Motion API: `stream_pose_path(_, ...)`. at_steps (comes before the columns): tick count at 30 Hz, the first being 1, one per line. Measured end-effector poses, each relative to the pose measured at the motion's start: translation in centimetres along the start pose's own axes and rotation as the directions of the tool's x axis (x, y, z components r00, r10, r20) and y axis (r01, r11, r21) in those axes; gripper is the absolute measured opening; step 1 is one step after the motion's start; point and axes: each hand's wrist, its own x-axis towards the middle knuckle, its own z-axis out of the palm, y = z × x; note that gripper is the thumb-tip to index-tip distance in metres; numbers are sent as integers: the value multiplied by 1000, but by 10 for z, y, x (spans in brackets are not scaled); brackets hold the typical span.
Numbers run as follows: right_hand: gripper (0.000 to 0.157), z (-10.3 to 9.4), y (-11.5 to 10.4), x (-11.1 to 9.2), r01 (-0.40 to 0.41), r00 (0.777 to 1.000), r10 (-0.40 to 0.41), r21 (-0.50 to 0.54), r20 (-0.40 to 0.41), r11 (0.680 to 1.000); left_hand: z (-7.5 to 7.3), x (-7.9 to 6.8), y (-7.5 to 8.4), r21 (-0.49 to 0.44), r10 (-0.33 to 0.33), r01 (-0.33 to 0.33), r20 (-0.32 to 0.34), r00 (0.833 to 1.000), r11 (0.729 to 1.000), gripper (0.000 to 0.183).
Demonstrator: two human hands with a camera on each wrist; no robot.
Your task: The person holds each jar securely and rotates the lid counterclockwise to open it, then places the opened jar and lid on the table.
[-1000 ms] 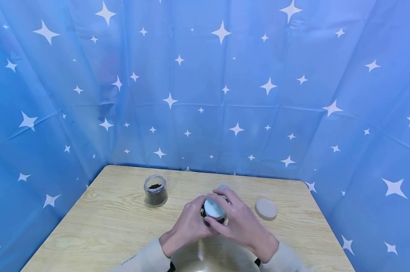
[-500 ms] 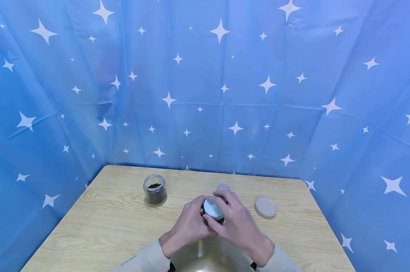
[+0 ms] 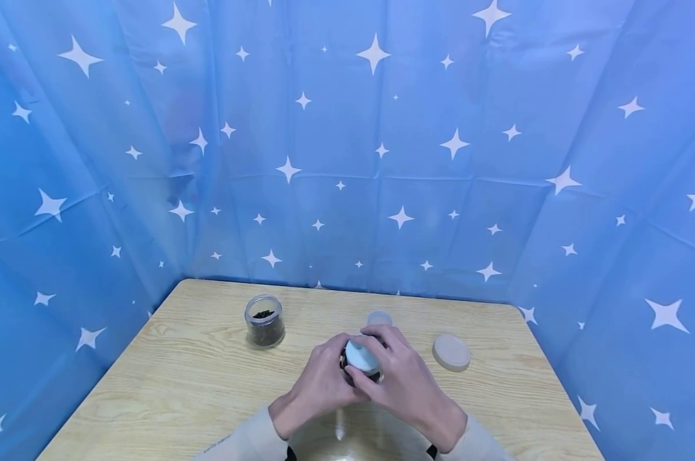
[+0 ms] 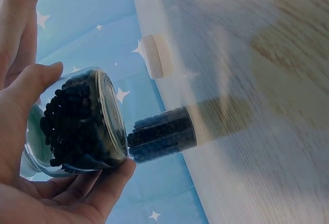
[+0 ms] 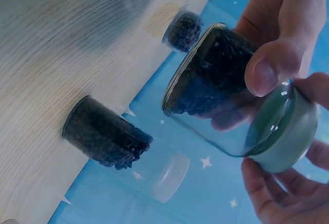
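Note:
A glass jar (image 4: 77,124) partly filled with dark beans is held off the tabletop, tilted toward its base in both wrist views. My left hand (image 3: 321,376) grips its body, with the thumb on one side and fingers on the other. The pale blue-green lid (image 3: 361,356) sits on the jar's mouth. Around that lid's edge curl the thumb and fingers of my right hand (image 3: 407,384). From the right wrist camera, the lid (image 5: 288,134) meets the glass rim; whether it is fully seated I cannot tell.
An uncovered glass jar (image 3: 265,328) of dark beans stands at the back left. Behind my right hand is a tall jar (image 5: 105,131) with a translucent cap (image 3: 380,317). A beige round lid (image 3: 451,353) lies on the wooden table (image 3: 209,384) to the right.
My right hand has turned slightly and its wrist has shifted a little left, uncovering more of the translucent cap behind it. The left hand keeps its hold on the jar.

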Motion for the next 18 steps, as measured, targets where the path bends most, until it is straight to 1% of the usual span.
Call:
stream_pose_path(6, 49, -1, 2, 1, 13, 1000, -12, 23, -2, 1000, 0, 1, -1, -17, 5, -5, 10, 1000, 1000, 67)
stream_pose_path(14, 49, -2, 7, 1, 39, 999, -39, 75, -1, 996, 0, 2, -2, -52, 16, -15, 27, 1000, 999, 64)
stream_pose_path(18, 48, -4, 12, 0, 68, 997, -72, 128, 27, 989, 1, 1, -3, -84, 20, -17, 36, 999, 996, 62)
